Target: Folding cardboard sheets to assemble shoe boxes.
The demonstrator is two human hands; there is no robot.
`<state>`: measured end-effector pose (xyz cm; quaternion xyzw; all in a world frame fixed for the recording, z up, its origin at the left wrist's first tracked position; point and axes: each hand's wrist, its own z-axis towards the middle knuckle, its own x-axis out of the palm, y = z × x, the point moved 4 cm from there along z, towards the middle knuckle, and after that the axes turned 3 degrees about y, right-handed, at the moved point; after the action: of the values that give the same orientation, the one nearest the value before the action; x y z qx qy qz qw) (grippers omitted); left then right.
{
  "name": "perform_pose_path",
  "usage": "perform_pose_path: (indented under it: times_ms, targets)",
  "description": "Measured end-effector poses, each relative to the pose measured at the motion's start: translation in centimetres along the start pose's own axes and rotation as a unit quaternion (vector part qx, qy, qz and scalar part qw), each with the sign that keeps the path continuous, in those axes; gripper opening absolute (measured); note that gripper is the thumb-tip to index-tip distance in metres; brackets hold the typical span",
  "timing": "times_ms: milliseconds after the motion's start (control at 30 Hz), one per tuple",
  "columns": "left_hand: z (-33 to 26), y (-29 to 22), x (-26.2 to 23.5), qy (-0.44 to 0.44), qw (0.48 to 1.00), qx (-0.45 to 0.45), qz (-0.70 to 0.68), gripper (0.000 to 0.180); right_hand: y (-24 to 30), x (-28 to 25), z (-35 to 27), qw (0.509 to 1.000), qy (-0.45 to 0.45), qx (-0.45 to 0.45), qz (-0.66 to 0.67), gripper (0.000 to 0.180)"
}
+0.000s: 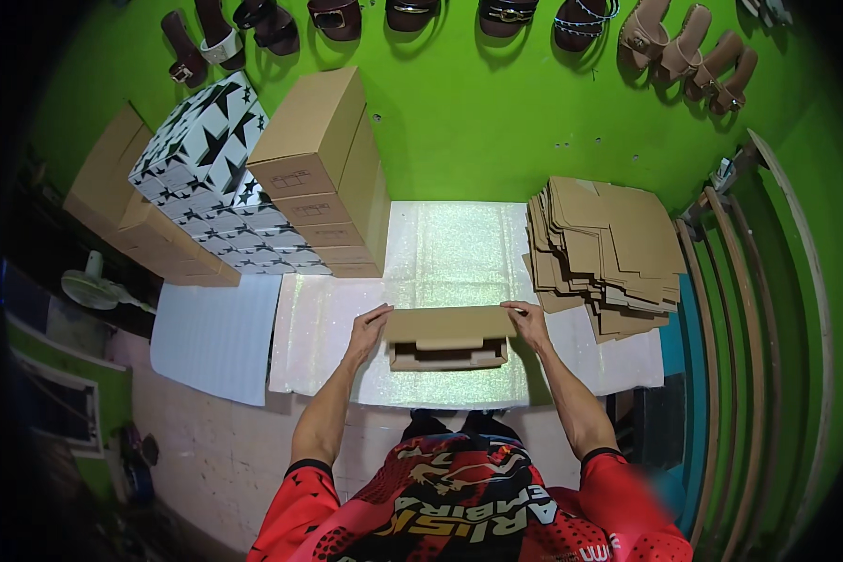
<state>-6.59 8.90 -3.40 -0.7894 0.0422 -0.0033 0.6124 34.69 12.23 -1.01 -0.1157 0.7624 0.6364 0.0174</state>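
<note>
A brown cardboard box point(448, 365) stands near the front edge of the table, its lid partly raised. Under the lid flap point(450, 324) a dark gap shows the box's inside, too shaded to make out. My left hand point(372, 324) pinches the lid's far left corner. At the far right corner, the fingers of my right hand point(526, 324) grip the same lid. Both forearms reach in from below, on either side of the box.
Flat cardboard blanks point(618, 244) are piled at the right. Stacked brown boxes point(318, 178) and star-patterned boxes point(211, 178) rise at the back left. A shiny pale sheet point(459, 244) covers the table. Sandals point(506, 14) hang along the green wall; a fan point(94, 281) stands left.
</note>
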Motion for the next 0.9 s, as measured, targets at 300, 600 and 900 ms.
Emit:
perform_pose_path:
  times_ms: [300,600,900]
  targets:
    - [-4.7,-6.0,4.2,0.118,0.834,0.165,0.514,0.097,5.8,2.7,-4.8,0.92,0.062,-0.153,-0.355,0.064]
    - [-6.6,-3.7,7.8,0.18,0.808,0.203,0.524,0.088,3.2,7.3,-7.7,0.796,0.167,-0.281,-0.509,0.084]
    - [-6.5,-3.7,7.3,0.205,0.824,0.188,0.494,0.08,3.4,7.3,-7.6,0.803,0.187,-0.239,-0.512,0.076]
